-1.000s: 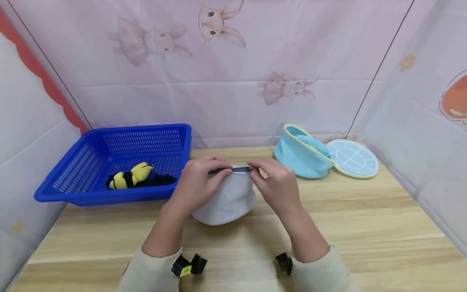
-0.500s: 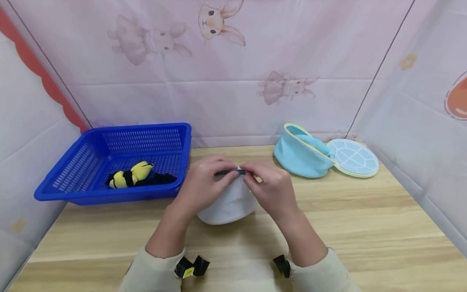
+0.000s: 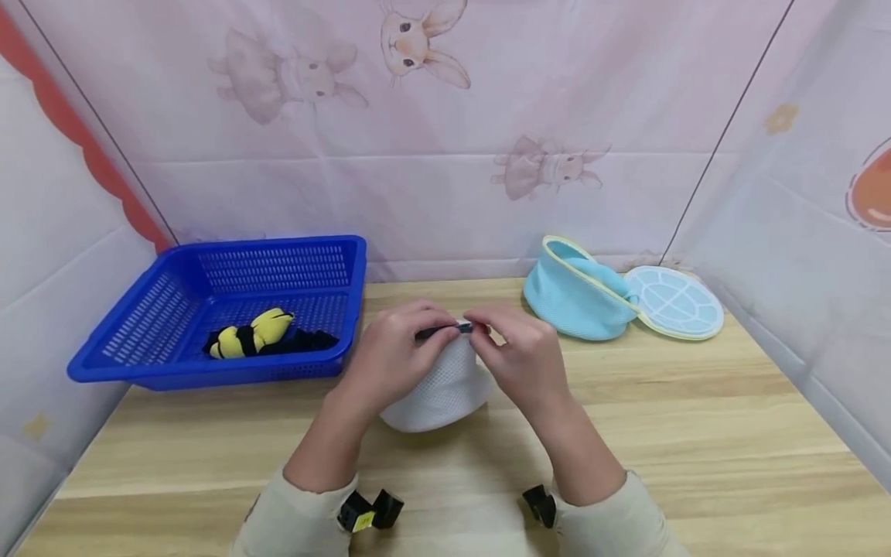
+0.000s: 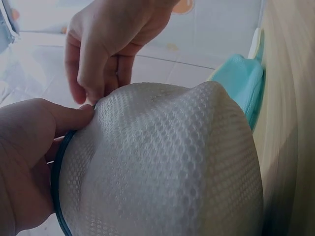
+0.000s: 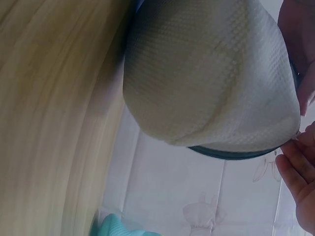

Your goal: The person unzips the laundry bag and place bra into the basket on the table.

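A white mesh laundry bag (image 3: pixel 435 398) stands on the table between both hands, its dark zippered rim (image 4: pixel 58 187) at the top. My left hand (image 3: pixel 397 352) pinches that rim between thumb and fingers. Close beside it, my right hand (image 3: pixel 525 356) pinches the rim with thumb and forefinger, the fingertips of both hands nearly meeting. In the left wrist view the mesh bag (image 4: pixel 162 157) looks rounded and full in shape; what it holds, if anything, is hidden. The right wrist view shows the bag's mesh side (image 5: pixel 211 73) and the dark rim curving beneath it.
A blue plastic basket (image 3: pixel 285 241) at the left holds a yellow-and-black bundle (image 3: pixel 267 329) and dark cloth. Toward the back right stands an open light-blue mesh bag (image 3: pixel 574 305), its round lid (image 3: pixel 675 302) folded out on the wooden table (image 3: pixel 696 433). Printed fabric walls surround the table.
The left hand has moved right along the rim with the white bag shifting slightly right too. The right hand has come closer to it, and the visible stretch of rim between them has narrowed.
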`<state>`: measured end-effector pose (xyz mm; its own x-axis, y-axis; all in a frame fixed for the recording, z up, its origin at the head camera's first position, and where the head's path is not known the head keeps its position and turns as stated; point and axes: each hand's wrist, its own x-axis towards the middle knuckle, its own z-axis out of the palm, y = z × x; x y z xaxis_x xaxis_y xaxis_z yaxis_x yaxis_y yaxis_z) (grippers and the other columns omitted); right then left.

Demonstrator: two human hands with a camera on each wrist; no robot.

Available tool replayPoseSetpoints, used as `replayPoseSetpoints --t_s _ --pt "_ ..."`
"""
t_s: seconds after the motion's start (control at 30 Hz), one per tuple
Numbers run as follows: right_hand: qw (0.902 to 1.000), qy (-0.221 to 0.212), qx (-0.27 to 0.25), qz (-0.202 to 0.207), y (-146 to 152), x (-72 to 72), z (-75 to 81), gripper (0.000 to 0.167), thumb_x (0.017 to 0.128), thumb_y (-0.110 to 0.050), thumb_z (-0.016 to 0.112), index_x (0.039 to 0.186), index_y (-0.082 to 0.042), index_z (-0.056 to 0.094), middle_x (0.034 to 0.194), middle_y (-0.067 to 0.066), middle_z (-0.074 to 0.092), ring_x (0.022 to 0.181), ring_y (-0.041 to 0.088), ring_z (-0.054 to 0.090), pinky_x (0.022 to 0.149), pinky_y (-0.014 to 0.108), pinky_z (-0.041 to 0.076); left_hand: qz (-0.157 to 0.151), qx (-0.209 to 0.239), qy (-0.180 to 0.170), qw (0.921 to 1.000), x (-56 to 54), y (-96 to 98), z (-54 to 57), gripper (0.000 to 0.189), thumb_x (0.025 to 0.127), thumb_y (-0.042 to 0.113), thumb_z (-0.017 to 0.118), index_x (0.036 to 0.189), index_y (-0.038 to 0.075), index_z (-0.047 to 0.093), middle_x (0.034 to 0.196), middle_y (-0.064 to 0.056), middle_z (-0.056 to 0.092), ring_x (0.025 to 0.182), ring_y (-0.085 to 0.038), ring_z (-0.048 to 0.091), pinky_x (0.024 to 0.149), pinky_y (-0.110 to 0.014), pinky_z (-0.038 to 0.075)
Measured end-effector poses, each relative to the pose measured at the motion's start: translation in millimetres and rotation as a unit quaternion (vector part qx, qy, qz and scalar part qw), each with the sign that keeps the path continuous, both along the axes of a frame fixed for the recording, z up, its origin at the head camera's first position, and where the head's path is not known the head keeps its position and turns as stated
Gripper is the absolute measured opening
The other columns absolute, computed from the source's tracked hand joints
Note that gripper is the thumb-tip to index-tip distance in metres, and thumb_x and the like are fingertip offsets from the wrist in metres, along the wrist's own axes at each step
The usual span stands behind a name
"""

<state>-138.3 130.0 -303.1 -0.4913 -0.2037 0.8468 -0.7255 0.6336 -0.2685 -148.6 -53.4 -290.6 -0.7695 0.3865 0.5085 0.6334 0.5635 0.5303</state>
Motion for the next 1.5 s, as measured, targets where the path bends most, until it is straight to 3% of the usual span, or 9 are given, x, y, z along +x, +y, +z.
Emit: replayPoseSetpoints --t_s 0.2,0.47,0.8,1.1,1.5 --pt "0.9999 -0.007 -0.003 -0.012 5.5 -2.8 -3.8 0.013 0.078 0.006 0.072 0.088 -0.003 0.075 0.084 0.007 0.075 0.079 0.02 0.072 0.072 0.032 0.059 0.01 0.006 -0.013 0.9998 0.4 -4.8 2.4 0.008 0.09 0.017 0.073 0.095 0.012 0.077 0.098 0.002 0.072 0.089 -0.012 0.068 0.076 -0.031 0.057" --pt "0.9993 -0.011 -0.022 -0.029 12.3 -3.8 -3.8 0.014 0.077 0.006 0.073 0.087 -0.003 0.076 0.083 0.007 0.075 0.077 0.019 0.072 0.068 0.033 0.059 0.006 0.026 -0.033 0.9991 -0.6 -8.8 4.2 0.007 0.089 0.016 0.073 0.093 0.012 0.077 0.098 0.002 0.072 0.089 -0.012 0.067 0.077 -0.032 0.057" --pt "0.9999 -0.006 -0.005 -0.013 7.3 -1.0 -3.6 0.014 0.078 0.006 0.073 0.088 -0.003 0.076 0.084 0.006 0.075 0.078 0.019 0.072 0.071 0.033 0.06 -0.002 0.026 -0.051 0.9983 -3.4 -10.9 1.7 0.008 0.089 0.018 0.074 0.094 0.013 0.077 0.097 0.003 0.071 0.09 -0.01 0.066 0.077 -0.03 0.058" --pt "0.9997 0.006 0.011 0.02 -7.8 5.0 -2.5 0.013 0.079 0.003 0.073 0.089 -0.004 0.076 0.085 0.006 0.075 0.079 0.018 0.072 0.071 0.029 0.059 -0.013 -0.026 -0.032 0.9991 0.5 0.3 0.6 0.013 0.091 0.018 0.071 0.101 0.014 0.078 0.1 0.002 0.073 0.095 -0.014 0.068 0.085 -0.033 0.056" --pt "0.9998 -0.012 0.002 -0.018 4.1 -3.5 -2.6 0.011 0.079 0.004 0.073 0.087 -0.004 0.076 0.083 0.007 0.075 0.078 0.02 0.072 0.07 0.032 0.059 -0.002 -0.01 -0.038 0.9992 -0.6 -4.2 3.8 0.008 0.09 0.016 0.072 0.094 0.011 0.077 0.097 0.0 0.072 0.088 -0.013 0.068 0.077 -0.032 0.058"
